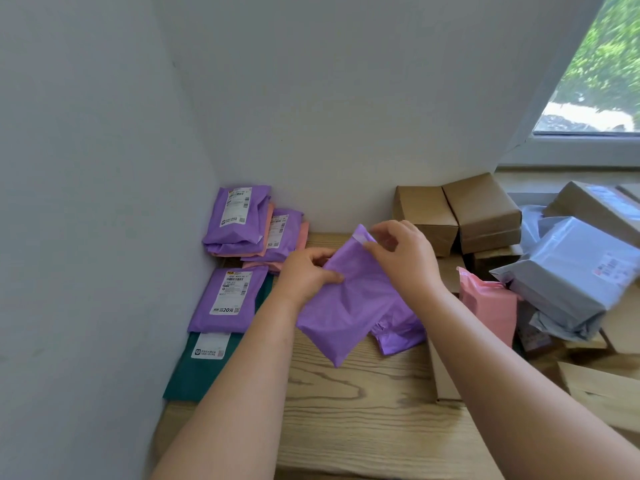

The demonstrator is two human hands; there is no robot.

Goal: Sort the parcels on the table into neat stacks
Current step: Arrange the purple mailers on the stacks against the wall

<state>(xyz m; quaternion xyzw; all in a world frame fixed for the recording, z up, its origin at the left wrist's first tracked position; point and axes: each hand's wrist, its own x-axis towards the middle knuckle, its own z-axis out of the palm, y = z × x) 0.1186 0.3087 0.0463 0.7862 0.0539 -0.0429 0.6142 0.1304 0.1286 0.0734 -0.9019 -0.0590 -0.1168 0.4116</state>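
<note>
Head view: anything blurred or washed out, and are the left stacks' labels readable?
Head view: soft daylight from the window, lower pane blown out, no glare on the table; wide-angle bending tilts the walls. Head view: the grey parcel at the right edge is smeared; the held purple bag and the labelled purple bag at left are sharp, small print illegible.

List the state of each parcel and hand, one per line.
held purple mailer, held by both hands, blank side up
left hand, grips its left edge
right hand, pinches its top edge
green mailer, flat under a labelled purple mailer
cardboard boxes, closed, side by side
</note>
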